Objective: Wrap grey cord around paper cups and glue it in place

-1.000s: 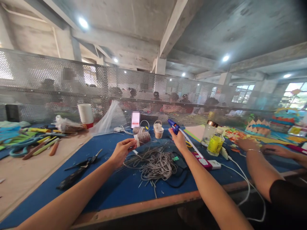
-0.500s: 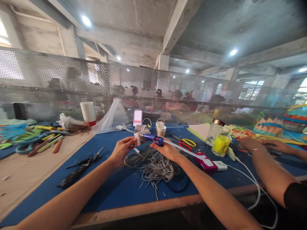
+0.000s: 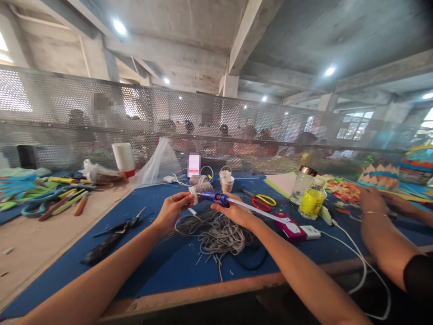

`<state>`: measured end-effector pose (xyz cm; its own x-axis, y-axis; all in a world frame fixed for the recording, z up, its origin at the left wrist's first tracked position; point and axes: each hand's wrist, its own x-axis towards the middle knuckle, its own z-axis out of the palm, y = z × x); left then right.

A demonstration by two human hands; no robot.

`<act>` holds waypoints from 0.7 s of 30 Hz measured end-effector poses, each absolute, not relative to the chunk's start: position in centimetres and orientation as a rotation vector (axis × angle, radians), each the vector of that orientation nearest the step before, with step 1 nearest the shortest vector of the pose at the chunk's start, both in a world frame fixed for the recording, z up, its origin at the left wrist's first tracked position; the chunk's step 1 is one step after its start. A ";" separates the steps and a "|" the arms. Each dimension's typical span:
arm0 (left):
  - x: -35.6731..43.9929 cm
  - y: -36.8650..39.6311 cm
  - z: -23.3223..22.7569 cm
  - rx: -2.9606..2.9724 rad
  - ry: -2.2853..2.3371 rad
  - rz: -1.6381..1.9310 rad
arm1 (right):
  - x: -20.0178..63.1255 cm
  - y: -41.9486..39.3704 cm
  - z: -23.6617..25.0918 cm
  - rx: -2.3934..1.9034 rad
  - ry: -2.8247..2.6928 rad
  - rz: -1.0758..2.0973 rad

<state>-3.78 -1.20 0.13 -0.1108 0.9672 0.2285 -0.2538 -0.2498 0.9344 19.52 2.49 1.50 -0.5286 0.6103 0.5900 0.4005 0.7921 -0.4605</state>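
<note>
Left hand pinching small wrapped spool; right hand aiming blue glue gun at it, above grey cord pile.

Bare concrete ceiling with round lights — perforated metal partition, bright windows far right.

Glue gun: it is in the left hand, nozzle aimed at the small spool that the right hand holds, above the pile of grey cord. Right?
Not quite: the hands are swapped. The head view shows the right hand holding the glue gun, its nozzle aimed at the small spool that the left hand holds. Both are above the pile of grey cord, as you said.
</note>
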 end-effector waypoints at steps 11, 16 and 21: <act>-3.6 -1.2 0.2 1.124 0.940 1.567 | 19.5 2.7 1.3 -0.759 -2.203 0.331; -3.6 -1.3 0.2 1.109 0.953 1.574 | 19.5 2.6 1.4 -0.748 -2.207 0.328; -3.5 -1.5 0.5 1.110 0.956 1.571 | 19.5 2.6 1.6 -0.776 -2.216 0.339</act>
<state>-3.49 -1.51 0.53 -0.1329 0.9683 0.2113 -0.2574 -0.2396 0.9361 19.47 2.60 1.56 -0.5348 0.6242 0.5695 0.4254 0.7812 -0.4568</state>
